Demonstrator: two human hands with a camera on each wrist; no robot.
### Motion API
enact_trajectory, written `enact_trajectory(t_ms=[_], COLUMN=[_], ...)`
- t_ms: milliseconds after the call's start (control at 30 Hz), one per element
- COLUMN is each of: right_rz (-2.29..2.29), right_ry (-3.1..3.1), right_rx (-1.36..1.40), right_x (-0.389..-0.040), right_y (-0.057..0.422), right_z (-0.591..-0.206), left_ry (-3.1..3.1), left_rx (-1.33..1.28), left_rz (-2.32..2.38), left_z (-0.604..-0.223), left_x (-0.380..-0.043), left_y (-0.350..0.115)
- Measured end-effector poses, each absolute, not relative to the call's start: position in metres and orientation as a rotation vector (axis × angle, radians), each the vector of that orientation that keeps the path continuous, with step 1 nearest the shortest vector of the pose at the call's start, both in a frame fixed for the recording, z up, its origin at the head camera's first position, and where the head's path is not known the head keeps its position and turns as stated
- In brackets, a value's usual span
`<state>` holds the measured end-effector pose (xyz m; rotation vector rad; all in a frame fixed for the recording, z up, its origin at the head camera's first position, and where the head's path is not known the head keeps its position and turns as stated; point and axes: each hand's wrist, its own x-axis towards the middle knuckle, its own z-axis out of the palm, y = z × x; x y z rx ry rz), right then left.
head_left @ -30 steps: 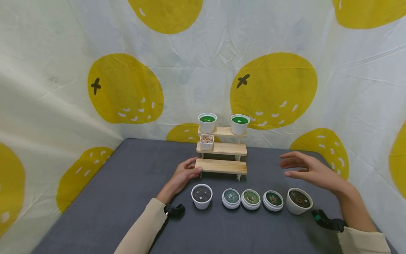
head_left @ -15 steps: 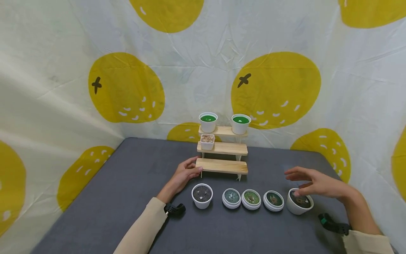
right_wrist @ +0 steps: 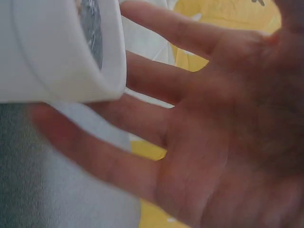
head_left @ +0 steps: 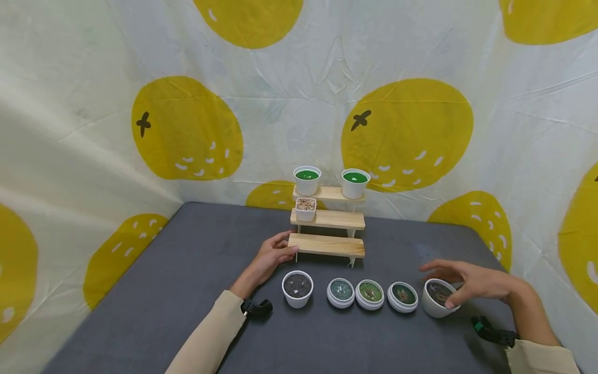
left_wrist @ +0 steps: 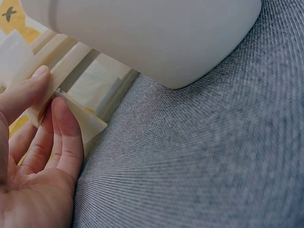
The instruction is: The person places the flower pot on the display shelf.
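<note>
Pot (head_left: 435,310) beside right hand (head_left: 483,284), white, dark-filled

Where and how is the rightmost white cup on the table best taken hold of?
The cup is probably best pinched by its upper wall, just below the rim, thumb on the near side, fingers on the far side, coming from the right. Its round wall widens toward the rim, a low dark-green-topped tub sits on its left, and the right hand reaches in from its right.
</note>
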<state>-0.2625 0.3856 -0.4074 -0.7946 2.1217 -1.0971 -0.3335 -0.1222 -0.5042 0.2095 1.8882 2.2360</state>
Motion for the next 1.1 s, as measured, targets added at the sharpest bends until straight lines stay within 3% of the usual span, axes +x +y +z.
enact_trajectory(t_ms=[400,1100], right_rz=[-1.189,-1.212], right_ry=[1.978,1.958], right_rx=[-0.903,-0.789], right_x=[-0.267,-0.273], right_y=[0.401,0.413], right_z=[-0.431,-0.44], left_ry=[1.889,1.891], left_rx=[0.218,0.217], left_rz=[2.23,2.23], left_z=[-0.506,-0.505], left_x=[-0.332,-0.333], left_y=[-0.123,-0.122])
